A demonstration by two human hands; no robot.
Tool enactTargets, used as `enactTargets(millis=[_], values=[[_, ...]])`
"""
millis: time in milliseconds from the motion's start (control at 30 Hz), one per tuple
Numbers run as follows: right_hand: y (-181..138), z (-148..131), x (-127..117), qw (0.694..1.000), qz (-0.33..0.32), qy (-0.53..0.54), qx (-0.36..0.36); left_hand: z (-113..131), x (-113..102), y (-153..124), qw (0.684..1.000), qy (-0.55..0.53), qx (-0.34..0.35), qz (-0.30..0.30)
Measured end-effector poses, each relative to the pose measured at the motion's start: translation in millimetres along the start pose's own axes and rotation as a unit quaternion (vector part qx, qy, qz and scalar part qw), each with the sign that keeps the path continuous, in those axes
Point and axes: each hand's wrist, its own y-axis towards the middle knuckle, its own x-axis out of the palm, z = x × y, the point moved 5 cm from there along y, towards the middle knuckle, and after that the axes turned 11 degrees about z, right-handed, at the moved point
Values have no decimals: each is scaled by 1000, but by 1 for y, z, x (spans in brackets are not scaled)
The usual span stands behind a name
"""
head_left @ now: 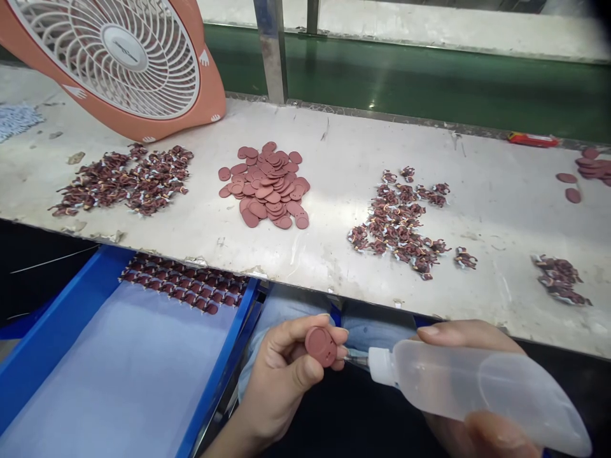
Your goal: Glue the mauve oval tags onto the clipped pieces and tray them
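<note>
Where the chipped white workbench (329,254) ends, the left hand (279,375) pinches a maroon disc (321,346)

The workbench runs across the whole view, from nine o'clock to four, its off-white top scuffed and smudged, its near edge flaking in patches. Near ten o'clock stands an orange-framed fan (126,48) with a white grille; bluish shaggy material (19,119) lies farther out. Below the fan, between nine and ten, sprawls a heap of dark-brown figurines (128,178). Just off centre, towards half past ten, is a pile of maroon discs (272,184). A second figurine heap (401,222) sits at three, with a smaller cluster (561,280) beyond it and loose discs (566,178) near the right border. A red packet (532,140) rests at the back edge, between two and three. Behind the bench a glossy green strip (405,83) passes a metal post (273,54) at half past eleven.

At eight, below the bench edge, a blue-walled tray (229,375) has a pale lining (124,375), with rows of brown pieces (186,283) at its far end.

At six, the left hand grips the disc between thumb and fingers, holes showing. Between four and five, the right hand (470,332) clasps a translucent squeeze bottle (477,381), thumb on top. The bottle's thin metal nozzle (357,359) points towards nine, just beside the disc; whether it touches, I cannot tell.
</note>
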Motion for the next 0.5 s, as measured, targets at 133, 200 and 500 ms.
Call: enactTargets(millis=[133,200,500], values=[[-1,1,2,1000,19,15,-4,0,1,1,1000,-1,4,-17],[-1,1,2,1000,22,18,-3,0,1,1,1000,0,8,-19],[2,0,5,1000,14,24,-13,1,1,1,999,-10,13,-30]])
